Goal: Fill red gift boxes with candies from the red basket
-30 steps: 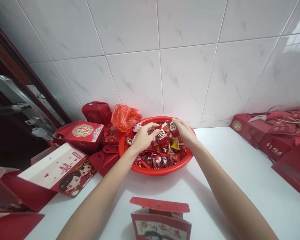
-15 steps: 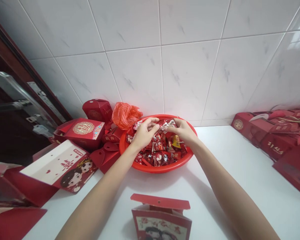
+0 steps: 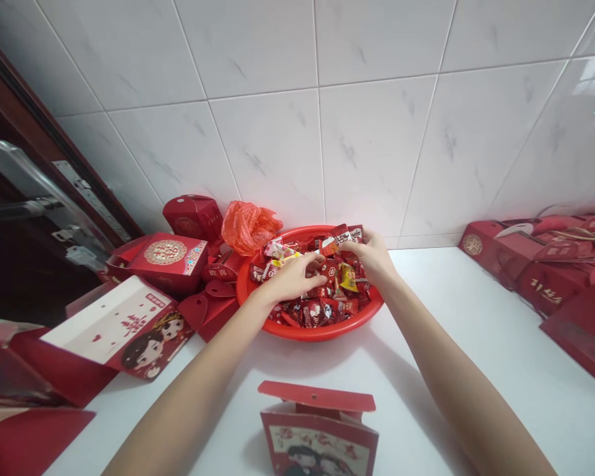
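Note:
A red plastic basket (image 3: 322,334) full of wrapped candies (image 3: 317,312) stands against the tiled wall. Over its middle, my left hand (image 3: 300,274) reaches among the candies with its fingers curled, and whether it grips one is hidden. My right hand (image 3: 369,254), at the basket's back right, is closed on red-and-white candy packets (image 3: 347,235). A yellow candy (image 3: 348,277) lies between and below the hands. Nearer to me, a red box (image 3: 320,439) with a printed couple stands upright, its top flap raised.
Red gift boxes (image 3: 166,261) and an opened printed carton (image 3: 129,327) crowd the left side. A crumpled red plastic bag (image 3: 250,228) touches the basket's back left. More red boxes (image 3: 540,264) lie at the right. A door handle (image 3: 20,172) is at far left.
My left hand has moved down and right into the candies. My right hand has shifted slightly up with the packets, uncovering more of them. Pink and yellow candies now show behind my left hand.

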A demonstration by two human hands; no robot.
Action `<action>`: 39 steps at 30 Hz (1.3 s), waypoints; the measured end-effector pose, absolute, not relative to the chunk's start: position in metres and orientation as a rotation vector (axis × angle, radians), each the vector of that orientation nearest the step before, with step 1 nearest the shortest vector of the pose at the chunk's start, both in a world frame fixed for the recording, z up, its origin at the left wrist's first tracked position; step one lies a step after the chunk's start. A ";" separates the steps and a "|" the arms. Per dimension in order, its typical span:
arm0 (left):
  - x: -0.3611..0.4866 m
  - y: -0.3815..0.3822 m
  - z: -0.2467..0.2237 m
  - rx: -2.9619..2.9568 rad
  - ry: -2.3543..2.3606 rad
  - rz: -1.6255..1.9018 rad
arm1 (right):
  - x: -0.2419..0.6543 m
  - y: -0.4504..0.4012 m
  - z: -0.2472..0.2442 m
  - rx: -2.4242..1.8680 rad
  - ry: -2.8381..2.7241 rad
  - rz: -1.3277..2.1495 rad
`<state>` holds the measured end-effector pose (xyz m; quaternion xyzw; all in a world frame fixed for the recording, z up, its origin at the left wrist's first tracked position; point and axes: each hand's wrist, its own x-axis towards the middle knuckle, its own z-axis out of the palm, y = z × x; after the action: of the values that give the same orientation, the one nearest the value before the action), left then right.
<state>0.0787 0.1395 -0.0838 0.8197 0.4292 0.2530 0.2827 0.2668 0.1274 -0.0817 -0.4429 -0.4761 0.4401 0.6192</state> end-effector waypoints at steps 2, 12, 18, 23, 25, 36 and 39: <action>0.078 0.139 -0.084 2.224 1.130 0.669 | 0.267 0.128 -0.082 -1.008 -1.071 1.043; 0.080 0.137 -0.082 2.292 1.070 0.547 | 0.265 0.126 -0.075 -0.967 -0.878 1.121; 0.081 0.143 -0.083 2.241 1.101 0.834 | 0.266 0.126 -0.073 -0.989 -0.792 1.090; 0.083 0.148 -0.082 2.117 1.053 1.172 | 0.264 0.124 -0.074 -1.034 -0.929 1.226; 0.082 0.149 -0.081 2.067 1.047 1.246 | 0.263 0.123 -0.074 -1.017 -1.011 1.277; 0.081 0.152 -0.075 1.654 0.999 1.245 | 0.267 0.121 -0.076 -0.958 -1.209 1.367; 0.068 0.156 -0.063 1.451 1.064 1.256 | 0.266 0.119 -0.075 -0.928 -1.157 1.336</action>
<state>0.0682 0.1558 -0.0629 0.5884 0.4314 0.5093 0.4564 0.2660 0.1191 -0.0746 -0.3906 -0.4870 0.5624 0.5422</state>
